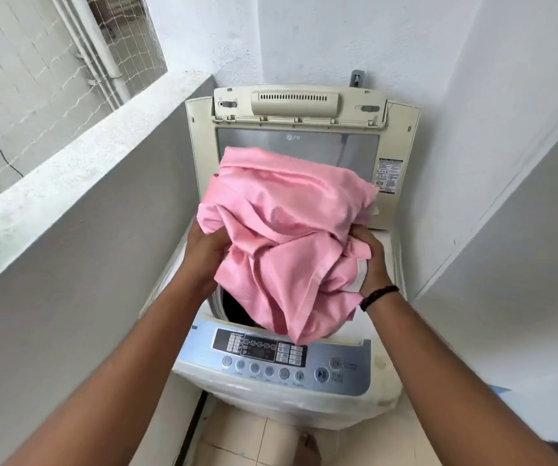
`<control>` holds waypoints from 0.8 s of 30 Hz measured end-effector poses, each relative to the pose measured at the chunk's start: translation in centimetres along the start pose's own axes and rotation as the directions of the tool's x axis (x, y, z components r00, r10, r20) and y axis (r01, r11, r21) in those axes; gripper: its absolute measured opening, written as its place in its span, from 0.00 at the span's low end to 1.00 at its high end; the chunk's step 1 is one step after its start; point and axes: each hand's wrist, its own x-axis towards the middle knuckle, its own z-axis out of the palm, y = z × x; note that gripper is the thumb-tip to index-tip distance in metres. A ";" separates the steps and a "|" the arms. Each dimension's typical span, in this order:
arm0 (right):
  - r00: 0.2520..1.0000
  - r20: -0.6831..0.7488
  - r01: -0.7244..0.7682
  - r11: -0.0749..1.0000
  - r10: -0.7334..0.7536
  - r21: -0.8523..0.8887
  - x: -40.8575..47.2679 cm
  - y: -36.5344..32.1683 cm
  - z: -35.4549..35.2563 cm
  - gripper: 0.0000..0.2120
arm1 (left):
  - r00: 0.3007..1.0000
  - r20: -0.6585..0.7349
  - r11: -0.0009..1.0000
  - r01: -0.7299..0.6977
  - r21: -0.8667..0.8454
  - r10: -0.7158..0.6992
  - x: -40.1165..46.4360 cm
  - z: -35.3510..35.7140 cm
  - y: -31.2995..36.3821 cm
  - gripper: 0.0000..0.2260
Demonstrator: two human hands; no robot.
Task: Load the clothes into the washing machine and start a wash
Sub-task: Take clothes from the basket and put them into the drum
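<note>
A bunched pink garment (284, 237) hangs above the open drum (237, 311) of a white top-loading washing machine (381, 375). My left hand (203, 257) grips the bundle from its left side. My right hand (371, 264), with a dark band at the wrist, grips it from the right, where a bit of white fabric (361, 274) shows under the pink. The lid (299, 129) stands folded upright at the back. The control panel (270, 354) with its row of round buttons and the start/pause button (321, 375) faces me at the front. The cloth hides most of the drum's inside.
The machine sits in a narrow alcove. A grey parapet wall (85, 213) with netting above runs along the left. White walls (506, 163) close in at the back and right. Beige floor tiles (257, 442) lie below, with part of a bare foot (309, 449) showing.
</note>
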 end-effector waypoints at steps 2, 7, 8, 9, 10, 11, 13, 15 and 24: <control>0.996 -0.089 -0.038 0.994 0.030 -0.100 2.6 0.2 -0.6 0.13 | 0.998 -0.020 0.993 -0.059 0.106 0.062 1.7 0.6 -0.3 0.13; 0.981 -0.171 -0.004 0.864 -0.096 -0.504 5.2 4.2 -3.5 0.15 | 0.988 -0.119 0.911 -0.040 0.410 0.097 4.2 0.0 -6.6 0.10; 0.976 -0.188 -0.021 0.811 -0.110 -0.584 5.3 5.1 -4.3 0.14 | 0.986 -0.155 0.891 0.019 0.453 0.058 4.1 -0.1 -8.1 0.13; 0.970 -0.209 -0.041 0.763 -0.125 -0.646 5.4 6.1 -5.0 0.13 | 0.982 -0.189 0.869 0.078 0.488 0.018 3.9 -0.4 -9.6 0.18; 0.966 -0.225 -0.063 0.726 -0.129 -0.684 5.5 7.2 -5.8 0.12 | 0.978 -0.207 0.844 0.117 0.524 -0.008 3.8 -0.6 -11.2 0.21; 0.964 -0.237 -0.094 0.685 -0.117 -0.722 5.3 8.3 -6.6 0.12 | 0.977 -0.209 0.810 0.150 0.567 -0.035 3.6 -0.9 -12.7 0.21; 0.959 -0.271 -0.176 0.581 -0.080 -0.794 4.7 10.2 -8.1 0.09 | 0.972 -0.198 0.707 0.226 0.670 -0.124 3.3 -1.6 -15.5 0.20; 0.944 -0.325 -0.256 0.497 -0.056 -0.829 4.4 11.7 -9.4 0.10 | 0.953 -0.188 0.576 0.294 0.763 -0.236 3.1 -1.9 -17.4 0.19; 0.875 -0.468 -0.333 0.544 -0.127 -0.770 6.3 12.0 -9.5 0.12 | 0.944 -0.173 0.741 0.329 0.585 -0.282 3.9 -1.2 -17.2 0.29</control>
